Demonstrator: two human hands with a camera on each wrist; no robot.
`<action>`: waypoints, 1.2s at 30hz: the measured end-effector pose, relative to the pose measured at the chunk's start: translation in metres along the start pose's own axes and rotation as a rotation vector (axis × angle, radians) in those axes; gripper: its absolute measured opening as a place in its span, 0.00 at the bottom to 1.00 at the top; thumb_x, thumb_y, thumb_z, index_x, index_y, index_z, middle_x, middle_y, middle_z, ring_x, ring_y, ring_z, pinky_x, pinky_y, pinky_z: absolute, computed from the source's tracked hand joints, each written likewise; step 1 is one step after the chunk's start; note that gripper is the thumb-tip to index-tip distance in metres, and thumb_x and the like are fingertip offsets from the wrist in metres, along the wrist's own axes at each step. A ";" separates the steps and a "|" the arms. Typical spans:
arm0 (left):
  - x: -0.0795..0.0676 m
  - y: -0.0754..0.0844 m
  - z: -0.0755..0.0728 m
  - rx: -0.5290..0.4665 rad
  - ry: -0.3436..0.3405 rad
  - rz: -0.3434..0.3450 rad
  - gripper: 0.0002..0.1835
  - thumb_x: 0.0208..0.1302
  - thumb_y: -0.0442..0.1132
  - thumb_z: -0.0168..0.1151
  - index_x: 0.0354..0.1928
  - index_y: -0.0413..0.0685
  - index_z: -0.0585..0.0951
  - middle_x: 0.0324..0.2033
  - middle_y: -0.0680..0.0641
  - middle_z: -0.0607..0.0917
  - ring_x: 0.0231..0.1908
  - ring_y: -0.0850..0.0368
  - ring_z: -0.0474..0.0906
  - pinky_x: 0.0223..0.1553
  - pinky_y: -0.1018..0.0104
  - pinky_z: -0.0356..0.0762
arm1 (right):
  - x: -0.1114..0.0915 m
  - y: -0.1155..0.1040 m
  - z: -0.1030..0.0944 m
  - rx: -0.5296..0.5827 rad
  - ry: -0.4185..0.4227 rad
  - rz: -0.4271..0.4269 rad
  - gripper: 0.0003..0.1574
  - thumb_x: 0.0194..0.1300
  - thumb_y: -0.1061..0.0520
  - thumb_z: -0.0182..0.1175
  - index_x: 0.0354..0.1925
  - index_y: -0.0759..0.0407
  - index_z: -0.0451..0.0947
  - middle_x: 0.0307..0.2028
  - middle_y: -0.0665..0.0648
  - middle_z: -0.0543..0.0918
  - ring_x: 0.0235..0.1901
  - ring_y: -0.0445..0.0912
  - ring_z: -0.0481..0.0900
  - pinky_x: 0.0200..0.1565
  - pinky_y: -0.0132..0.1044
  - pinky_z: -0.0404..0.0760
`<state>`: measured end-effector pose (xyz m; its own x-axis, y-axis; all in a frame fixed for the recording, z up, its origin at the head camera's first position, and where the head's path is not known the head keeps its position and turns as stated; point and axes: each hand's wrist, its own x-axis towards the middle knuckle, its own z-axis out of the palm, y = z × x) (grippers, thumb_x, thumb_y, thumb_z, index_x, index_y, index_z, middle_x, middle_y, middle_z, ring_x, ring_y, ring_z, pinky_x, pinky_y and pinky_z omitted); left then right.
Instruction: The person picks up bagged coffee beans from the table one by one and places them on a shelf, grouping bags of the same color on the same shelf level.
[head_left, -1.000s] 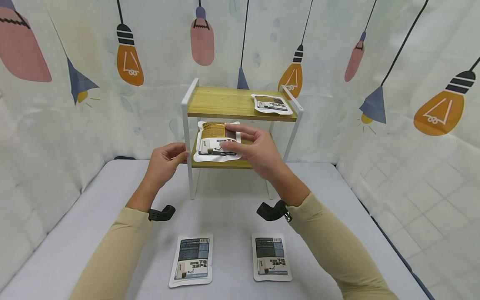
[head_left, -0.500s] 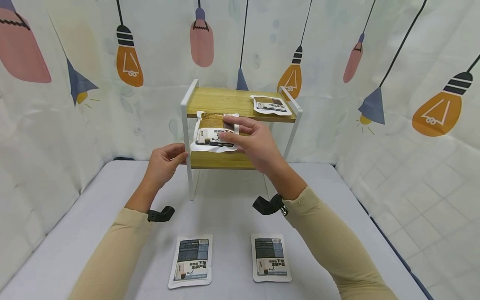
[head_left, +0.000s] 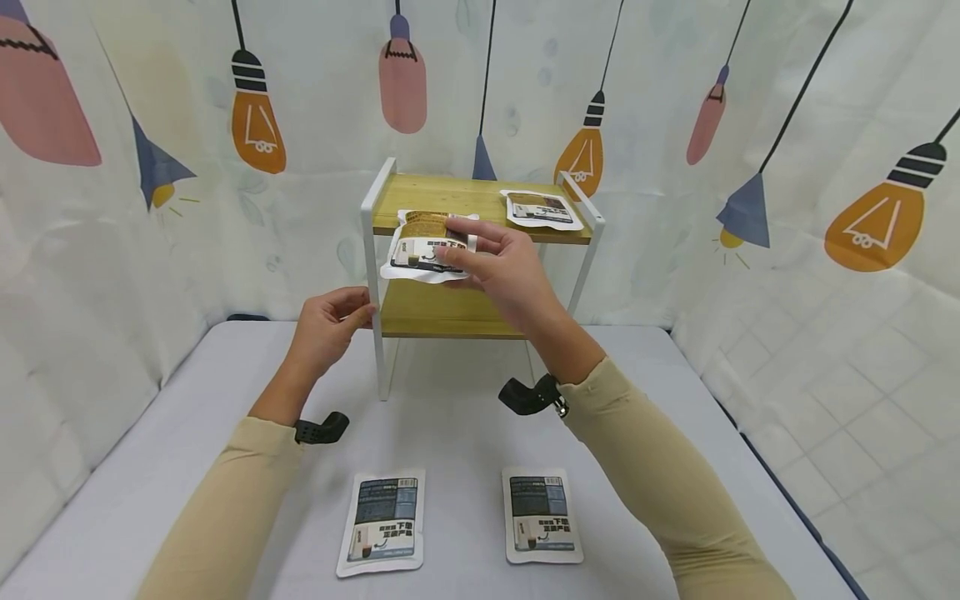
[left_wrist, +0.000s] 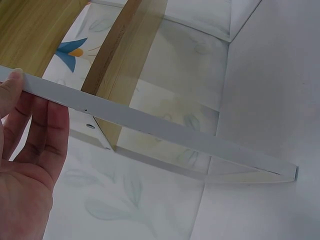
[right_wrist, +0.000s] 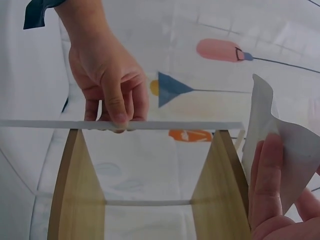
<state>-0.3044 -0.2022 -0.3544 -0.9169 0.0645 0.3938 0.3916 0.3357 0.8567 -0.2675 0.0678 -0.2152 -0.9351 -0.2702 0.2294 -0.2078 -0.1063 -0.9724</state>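
Note:
My right hand [head_left: 510,271] pinches a white pouch [head_left: 427,247] with a brown and white printed label, fingers on its right side. In the head view the pouch overlaps the front edge of the upper shelf of a small two-tier rack [head_left: 450,196]. The right wrist view shows the plain back of the pouch [right_wrist: 292,155], bent, with fingers against it. My left hand [head_left: 327,325] grips the rack's white left front post, thumb on one side and fingers on the other; the left wrist view shows that post [left_wrist: 150,122] close up.
Another brown-labelled pouch [head_left: 542,209] lies on the upper shelf's right end. Two pouches with blue-grey labels, a left one [head_left: 382,523] and a right one [head_left: 542,515], lie on the white table in front. The wooden lower shelf [head_left: 450,310] sits below. A patterned curtain [head_left: 322,200] hangs behind.
My right hand has raised the pouch from in front of the lower shelf to the upper shelf's front edge. The left hand keeps its grip on the post.

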 end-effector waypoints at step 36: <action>-0.001 0.003 0.000 -0.003 0.000 0.002 0.21 0.72 0.46 0.65 0.62 0.44 0.82 0.52 0.38 0.87 0.40 0.67 0.86 0.46 0.79 0.83 | 0.002 -0.008 0.004 -0.352 0.052 -0.038 0.46 0.47 0.50 0.84 0.64 0.40 0.79 0.49 0.52 0.88 0.46 0.45 0.86 0.44 0.37 0.78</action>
<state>-0.3027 -0.2012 -0.3526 -0.9161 0.0656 0.3956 0.3938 0.3329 0.8568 -0.2668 0.0645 -0.2069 -0.9364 -0.2223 0.2717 -0.3201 0.2232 -0.9207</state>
